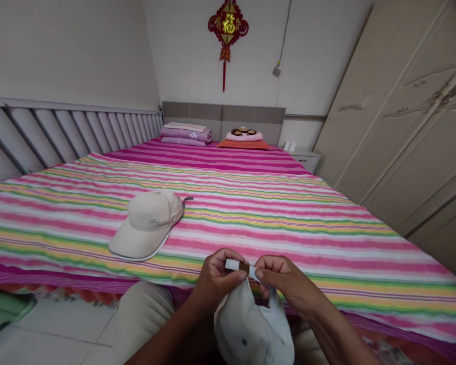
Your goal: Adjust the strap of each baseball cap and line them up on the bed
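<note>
A pale baseball cap [254,329] hangs between my hands over my lap, its back opening turned up towards the bed. My left hand [220,276] pinches the white end of the cap's back strap [233,264], near a brown buckle-like piece [244,267]. On the other side, my right hand [281,276] grips the strap between thumb and fingers. The strap stretches from one hand to the other above the opening. A second cap [152,218], beige with a small logo on its front, lies on the bed to the left, brim towards me, with a dark strap end sticking out behind.
The bed carries a striped sheet [307,218]. Folded purple bedding [186,134] and a pink pillow [244,135] lie by the headboard [251,114]. A metal rail [79,129] runs along the left, wardrobes [395,116] along the right. A green stool [9,309] stands at lower left.
</note>
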`<state>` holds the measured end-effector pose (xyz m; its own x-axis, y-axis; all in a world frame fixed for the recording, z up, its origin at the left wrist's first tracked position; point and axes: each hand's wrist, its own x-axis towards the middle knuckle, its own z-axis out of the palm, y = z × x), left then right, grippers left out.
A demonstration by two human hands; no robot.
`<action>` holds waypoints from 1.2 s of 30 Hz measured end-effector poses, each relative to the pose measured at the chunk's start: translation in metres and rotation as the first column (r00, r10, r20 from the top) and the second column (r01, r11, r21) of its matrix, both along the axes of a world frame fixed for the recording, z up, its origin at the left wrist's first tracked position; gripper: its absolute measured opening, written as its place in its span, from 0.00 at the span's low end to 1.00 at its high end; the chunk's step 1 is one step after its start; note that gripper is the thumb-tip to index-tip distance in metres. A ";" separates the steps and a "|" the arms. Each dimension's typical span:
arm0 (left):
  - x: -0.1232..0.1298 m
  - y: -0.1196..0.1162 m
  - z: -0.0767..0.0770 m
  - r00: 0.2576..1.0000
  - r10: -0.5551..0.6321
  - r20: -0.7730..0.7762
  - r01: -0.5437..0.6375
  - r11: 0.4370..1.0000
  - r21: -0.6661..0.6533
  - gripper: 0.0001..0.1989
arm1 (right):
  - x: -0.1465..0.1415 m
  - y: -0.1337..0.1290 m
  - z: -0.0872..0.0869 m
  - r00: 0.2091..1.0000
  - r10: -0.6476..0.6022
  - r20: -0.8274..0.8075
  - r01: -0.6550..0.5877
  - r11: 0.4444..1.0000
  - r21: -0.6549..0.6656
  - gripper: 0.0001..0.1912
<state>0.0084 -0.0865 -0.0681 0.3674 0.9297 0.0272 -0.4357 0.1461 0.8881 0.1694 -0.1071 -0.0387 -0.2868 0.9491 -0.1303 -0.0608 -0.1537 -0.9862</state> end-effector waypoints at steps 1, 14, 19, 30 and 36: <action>0.000 0.000 -0.001 1.000 -0.003 -0.005 0.003 1.000 0.007 0.15 | -0.001 0.000 0.000 1.000 -0.007 -0.016 0.007 1.000 -0.014 0.17; -0.002 0.000 -0.004 0.992 -0.029 -0.123 0.047 0.988 0.148 0.13 | -0.008 -0.002 -0.003 0.995 -0.023 -0.098 0.014 0.997 -0.082 0.11; 0.000 0.001 -0.007 0.999 -0.037 -0.024 0.038 0.998 0.059 0.13 | -0.003 0.000 -0.001 0.995 0.013 -0.095 -0.021 0.996 -0.082 0.13; -0.001 0.001 -0.008 0.997 -0.044 -0.059 0.049 0.994 0.094 0.13 | 0.002 0.005 -0.002 0.999 0.010 -0.041 -0.013 0.996 -0.092 0.09; -0.009 0.013 0.001 0.971 -0.236 0.035 0.238 0.971 -0.033 0.24 | 0.004 0.006 0.001 1.000 -0.006 0.007 0.007 0.996 -0.091 0.07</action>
